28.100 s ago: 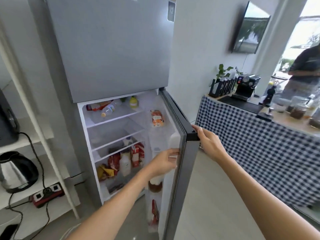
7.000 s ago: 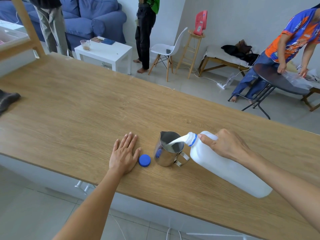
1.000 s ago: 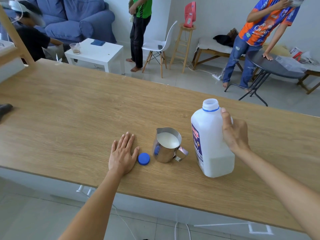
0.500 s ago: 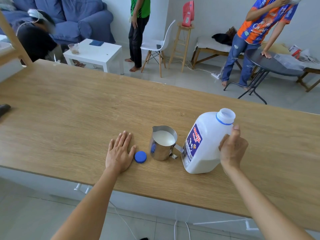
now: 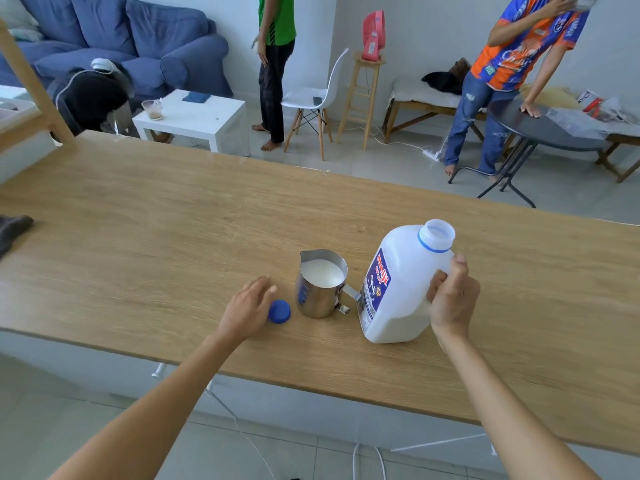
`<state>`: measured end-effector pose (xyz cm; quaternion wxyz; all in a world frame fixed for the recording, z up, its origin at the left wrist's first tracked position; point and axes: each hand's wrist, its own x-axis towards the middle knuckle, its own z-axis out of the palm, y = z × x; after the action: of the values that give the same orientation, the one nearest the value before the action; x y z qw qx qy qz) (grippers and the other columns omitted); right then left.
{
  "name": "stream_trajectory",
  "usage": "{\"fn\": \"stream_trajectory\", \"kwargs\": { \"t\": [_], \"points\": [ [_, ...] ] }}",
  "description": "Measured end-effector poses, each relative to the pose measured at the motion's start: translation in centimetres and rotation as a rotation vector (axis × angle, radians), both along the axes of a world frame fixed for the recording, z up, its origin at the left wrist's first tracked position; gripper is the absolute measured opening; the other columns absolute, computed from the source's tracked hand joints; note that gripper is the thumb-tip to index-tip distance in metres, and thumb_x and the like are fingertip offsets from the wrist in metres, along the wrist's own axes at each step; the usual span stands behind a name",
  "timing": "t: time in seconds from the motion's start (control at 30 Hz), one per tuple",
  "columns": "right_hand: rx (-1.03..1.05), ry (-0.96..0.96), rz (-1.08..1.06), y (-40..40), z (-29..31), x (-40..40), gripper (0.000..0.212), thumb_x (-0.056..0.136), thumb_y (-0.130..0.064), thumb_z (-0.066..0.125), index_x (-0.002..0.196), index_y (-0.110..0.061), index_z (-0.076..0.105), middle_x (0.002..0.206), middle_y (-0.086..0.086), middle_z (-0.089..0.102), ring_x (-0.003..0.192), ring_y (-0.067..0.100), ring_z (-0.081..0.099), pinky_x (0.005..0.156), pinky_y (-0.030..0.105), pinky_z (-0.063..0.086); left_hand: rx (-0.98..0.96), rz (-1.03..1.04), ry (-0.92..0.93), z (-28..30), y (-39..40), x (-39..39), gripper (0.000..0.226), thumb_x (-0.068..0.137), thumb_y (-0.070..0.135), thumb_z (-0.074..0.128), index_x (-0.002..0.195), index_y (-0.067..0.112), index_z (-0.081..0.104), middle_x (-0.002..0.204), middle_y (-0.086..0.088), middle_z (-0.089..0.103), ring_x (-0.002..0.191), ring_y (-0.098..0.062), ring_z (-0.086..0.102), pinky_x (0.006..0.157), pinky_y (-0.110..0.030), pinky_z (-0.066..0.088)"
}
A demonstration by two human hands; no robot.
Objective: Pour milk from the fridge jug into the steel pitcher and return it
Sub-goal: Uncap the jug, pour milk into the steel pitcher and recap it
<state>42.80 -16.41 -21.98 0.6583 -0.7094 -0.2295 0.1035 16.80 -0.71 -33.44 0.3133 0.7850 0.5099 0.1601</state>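
Jug (image 5: pixel 398 285) tilts, neck up and away-right; your right hand (image 5: pixel 452 297) grips its handle. Left hand (image 5: pixel 247 308) relaxed, beside cap (image 5: pixel 280 311).

The right hand (image 5: pixel 452 299) covers the handle side of the milk jug (image 5: pixel 398 289), so the handle itself cannot be seen. The left hand (image 5: pixel 247 308) overlaps the left edge of the blue cap (image 5: pixel 280 311); whether it touches the cap cannot be told. The small print on the jug's label is too small to read. The top edge cuts off 2 standing people at the shoulders.
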Motion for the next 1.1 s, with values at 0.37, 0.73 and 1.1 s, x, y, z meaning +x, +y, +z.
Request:
{"fn": "stream_trajectory", "kwargs": {
  "t": [0.37,0.73,1.1],
  "points": [
    [0.073,0.137,0.163,-0.9,0.5,0.1,0.037,0.078,-0.055,0.038,0.061,-0.024,0.029,0.054,-0.003,0.029,0.052,0.014,0.027,0.05,0.03,0.017,0.178,-0.248,0.213,0.9,-4.0,-1.0,0.051,0.094,0.023,0.056,0.141,0.014,0.042,0.141,0.0,0.046,0.129,-0.018,0.043,0.108,-0.027,0.034],
    [-0.133,0.081,0.412,-1.6,0.8,2.3,0.062,0.079,-0.064,0.029,0.053,-0.008,0.027,0.048,0.003,0.031,0.049,0.017,0.029,0.05,0.028,0.024,0.201,-0.228,-0.102,17.1,-6.8,4.0,0.046,0.089,0.033,0.062,0.133,0.024,0.05,0.118,0.011,0.051,0.101,-0.007,0.052,0.091,-0.021,0.041],
    [-0.198,0.127,0.435,-1.8,0.8,2.4,0.059,0.081,-0.065,0.028,0.053,-0.014,0.024,0.053,0.005,0.03,0.054,0.018,0.029,0.057,0.033,0.026,0.274,-0.473,-0.054,24.6,-7.7,14.8,0.048,0.085,0.031,0.068,0.13,0.02,0.056,0.12,0.001,0.061,0.1,-0.014,0.057,0.082,-0.019,0.039]
  ]
}}
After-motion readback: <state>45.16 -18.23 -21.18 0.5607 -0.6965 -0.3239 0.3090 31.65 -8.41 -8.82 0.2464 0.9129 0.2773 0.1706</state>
